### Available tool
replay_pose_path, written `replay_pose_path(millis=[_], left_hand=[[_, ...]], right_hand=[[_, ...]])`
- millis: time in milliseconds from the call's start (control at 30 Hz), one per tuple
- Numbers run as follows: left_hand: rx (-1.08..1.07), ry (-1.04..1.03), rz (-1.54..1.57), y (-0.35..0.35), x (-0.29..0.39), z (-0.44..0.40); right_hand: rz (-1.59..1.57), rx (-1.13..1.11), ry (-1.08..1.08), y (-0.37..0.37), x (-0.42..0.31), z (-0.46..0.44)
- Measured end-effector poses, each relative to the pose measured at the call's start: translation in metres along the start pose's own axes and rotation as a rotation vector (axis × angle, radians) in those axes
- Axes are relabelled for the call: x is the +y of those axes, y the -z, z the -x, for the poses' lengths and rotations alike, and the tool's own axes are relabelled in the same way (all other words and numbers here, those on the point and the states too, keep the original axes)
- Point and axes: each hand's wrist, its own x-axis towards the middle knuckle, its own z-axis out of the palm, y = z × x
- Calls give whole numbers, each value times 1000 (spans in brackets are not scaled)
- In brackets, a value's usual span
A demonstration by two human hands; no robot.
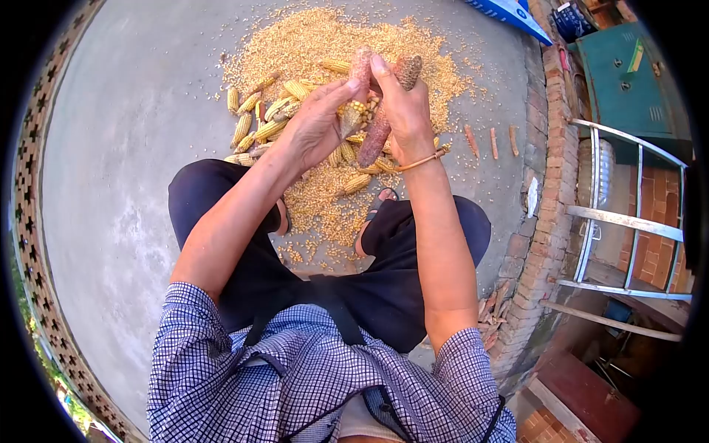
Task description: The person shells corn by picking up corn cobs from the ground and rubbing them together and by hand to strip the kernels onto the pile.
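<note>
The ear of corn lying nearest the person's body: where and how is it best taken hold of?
Probably around the middle, from above and the person's side: the ear of corn is long and rounded, lies at a slant among loose kernels, and its near side is free of other ears.

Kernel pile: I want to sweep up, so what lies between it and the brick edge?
In the head view, three slim brownish pieces, probably bare cobs, lie side by side on the grey floor, with loose kernels scattered nearby.
</note>
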Motion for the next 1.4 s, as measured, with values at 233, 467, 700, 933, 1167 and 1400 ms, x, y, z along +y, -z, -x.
replay_pose_path(millis=[233,467,700,933,1167,1400], left_hand=[[-49,-85,49,-8,-9,-1],[39,-76,-55,-9,-17,2],[-1,-27,85,-5,-1,1],[123,-51,26,-10,1,2],[72,-85,-54,-11,-24,3],[-77,1,-4,-7,-3,5]], right_hand=[[415,13,108,-11,2,15],[590,313,213,-27,15,11],[224,109,105,-8,-7,3],[104,-55,108,-5,-4,10],[771,262,263,-18,17,10],[354,49,117,-7,-12,-1]])
